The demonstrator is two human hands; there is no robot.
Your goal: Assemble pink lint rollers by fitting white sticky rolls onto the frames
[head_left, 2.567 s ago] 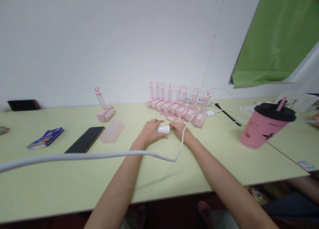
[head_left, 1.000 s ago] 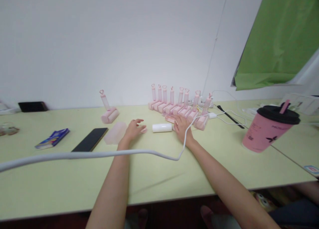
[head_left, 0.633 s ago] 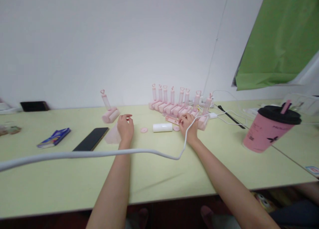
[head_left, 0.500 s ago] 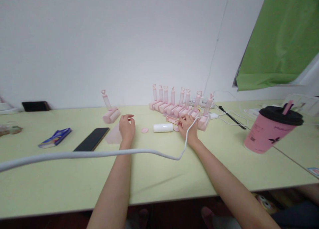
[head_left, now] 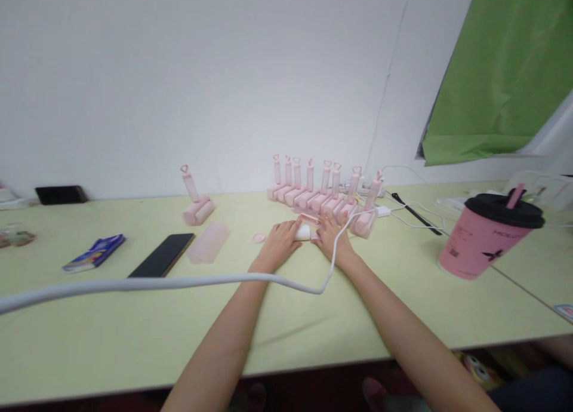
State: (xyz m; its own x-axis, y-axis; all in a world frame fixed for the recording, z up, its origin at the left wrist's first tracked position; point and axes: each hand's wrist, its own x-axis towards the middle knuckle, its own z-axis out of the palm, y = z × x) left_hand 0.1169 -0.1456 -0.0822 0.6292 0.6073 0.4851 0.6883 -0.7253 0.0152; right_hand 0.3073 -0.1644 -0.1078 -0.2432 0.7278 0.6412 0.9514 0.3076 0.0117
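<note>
Leftmost on the pale yellow-green table point(head_left: 111, 340), a dark phone point(head_left: 60, 194) leans near the wall; nearer lies a blue packet with yellow markings point(head_left: 94, 254). Next, a flat black smartphone with a gold-toned edge point(head_left: 163, 257), then a translucent pale-pink plastic piece point(head_left: 208, 243), ridged along its length. Behind these: one pink twin-barrelled unit with a clear upright tube and heart-shaped loop point(head_left: 198, 211). A small flat pink disc point(head_left: 259, 238) lies just beside the left hand point(head_left: 280, 242).

Left hand: partly closed, thumb on the near side and fingers on the far side of a white cylinder point(head_left: 303, 233). Cylinder: smooth, plain white, lying on its side mid-table between the hands; left end covered. At its right end, a second pink disc point(head_left: 316, 236).

Right hand point(head_left: 332, 240): fingers bent, tips at that disc; whether gripped, cannot tell. Just behind, a shallow pink tray-like part point(head_left: 310, 219), then eight similar pink units in a slanting row point(head_left: 308, 198).

Farther right: a black strap point(head_left: 416, 214) and a pink cup with black lid point(head_left: 470, 245). A white cable point(head_left: 156, 284) crosses before both forearms.
</note>
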